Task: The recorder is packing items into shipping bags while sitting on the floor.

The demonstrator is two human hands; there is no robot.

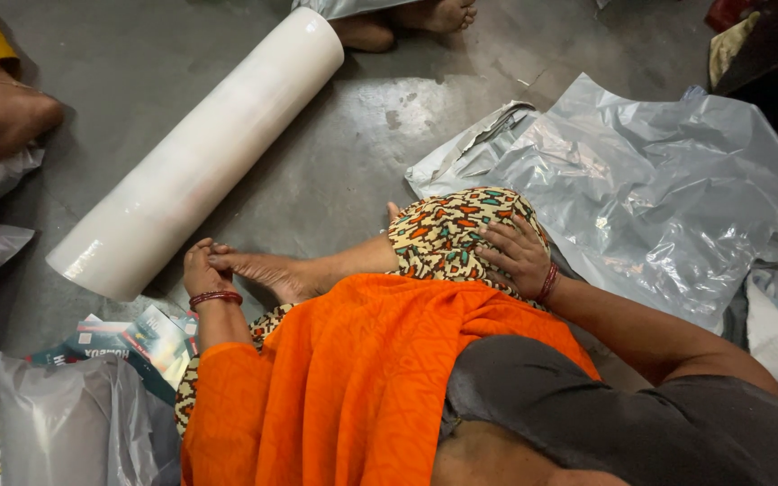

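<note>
I sit on a grey floor with an orange cloth (pixel 353 378) over my lap. My left hand (pixel 202 267), with a red bangle at the wrist, rests with its fingers curled against the toes of my own foot (pixel 267 270). On my bent knee, covered in patterned cloth (pixel 443 234), lies my right hand (pixel 517 254), flat with fingers spread. Neither hand holds anything. A big roll of clear plastic film (pixel 200 153) lies just beyond my left hand.
Crumpled grey plastic bags (pixel 650 189) spread out at the right. Flat printed boxes (pixel 150 337) and a grey plastic bag (pixel 65 423) lie at the lower left. Other people's feet show at the left edge (pixel 2 117) and at the top (pixel 407 22).
</note>
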